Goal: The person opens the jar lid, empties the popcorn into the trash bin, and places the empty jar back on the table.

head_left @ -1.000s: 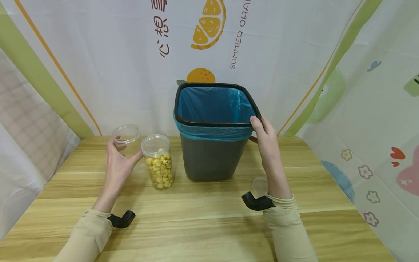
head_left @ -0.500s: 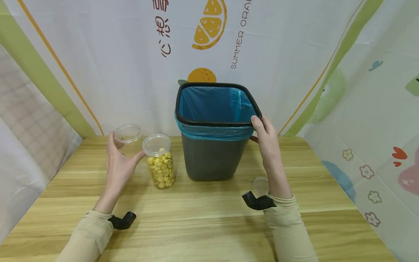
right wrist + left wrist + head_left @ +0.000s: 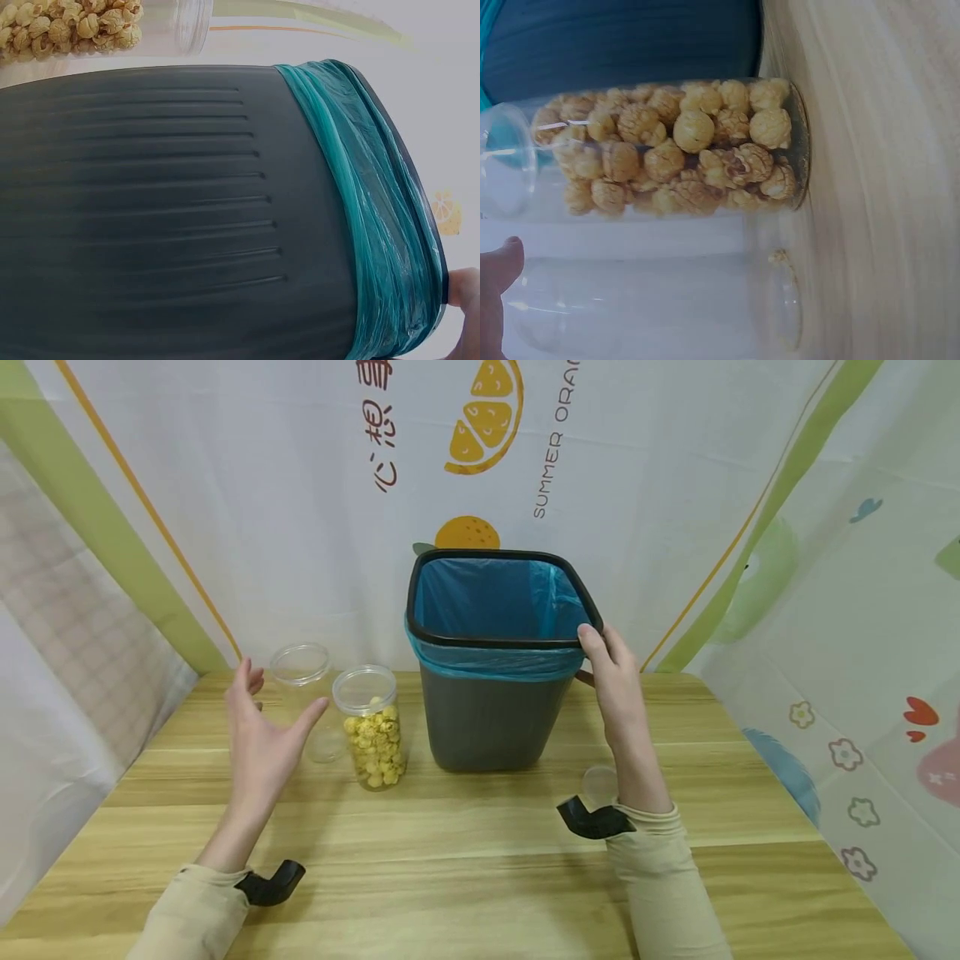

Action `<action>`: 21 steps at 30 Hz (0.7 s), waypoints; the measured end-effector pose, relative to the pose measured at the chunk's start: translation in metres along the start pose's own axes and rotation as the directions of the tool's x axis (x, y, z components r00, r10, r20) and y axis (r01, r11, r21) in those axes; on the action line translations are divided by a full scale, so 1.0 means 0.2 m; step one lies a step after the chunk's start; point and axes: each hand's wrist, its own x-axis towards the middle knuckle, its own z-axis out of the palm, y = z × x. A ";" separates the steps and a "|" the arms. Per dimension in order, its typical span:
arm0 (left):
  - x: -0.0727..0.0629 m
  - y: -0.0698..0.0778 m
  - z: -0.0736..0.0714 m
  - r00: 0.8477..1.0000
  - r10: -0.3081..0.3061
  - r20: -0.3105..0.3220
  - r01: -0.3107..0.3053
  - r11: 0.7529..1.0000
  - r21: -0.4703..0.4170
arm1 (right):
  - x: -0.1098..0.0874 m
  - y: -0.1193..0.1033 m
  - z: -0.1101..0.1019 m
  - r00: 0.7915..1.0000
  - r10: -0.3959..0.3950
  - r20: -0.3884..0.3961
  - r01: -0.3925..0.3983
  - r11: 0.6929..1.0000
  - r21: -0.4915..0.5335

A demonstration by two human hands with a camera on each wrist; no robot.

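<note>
My left hand (image 3: 262, 747) is spread, thumb apart from the fingers, just left of an empty clear plastic jar (image 3: 660, 300) that stands upright on the table. Beside that jar is a similar one (image 3: 375, 743), partly filled with yellow popcorn balls. Neither jar has a lid on it. My right hand (image 3: 618, 693) holds the right front corner of a dark grey trash can (image 3: 487, 722), its thumb on the black rim and the fingertips hidden outside. A blue bag (image 3: 375, 210) lines the can and folds over its edge.
A small clear round lid (image 3: 598, 783) lies on the wooden table (image 3: 450, 877) close to my right wrist. White printed curtains (image 3: 300, 527) hang right behind the can and along both sides.
My left hand has let go of the empty jar and drawn back to the left. The jars and my right hand on the trash can stay put; the view has shifted slightly.
</note>
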 end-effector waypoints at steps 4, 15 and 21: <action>-0.03 0.02 -0.02 0.995 0.075 -0.060 -0.076 0.997 -0.010 | 0.00 0.00 0.00 1.000 0.004 0.001 -0.004 1.000 -0.001; -0.12 0.11 -0.04 0.973 0.181 -0.145 -0.187 0.982 -0.029 | 0.00 0.00 0.00 1.000 0.012 0.009 -0.012 1.000 0.000; -0.17 0.13 0.00 0.974 0.206 -0.097 -0.213 0.974 -0.076 | 0.00 -0.01 0.00 1.000 0.014 0.012 -0.014 1.000 0.003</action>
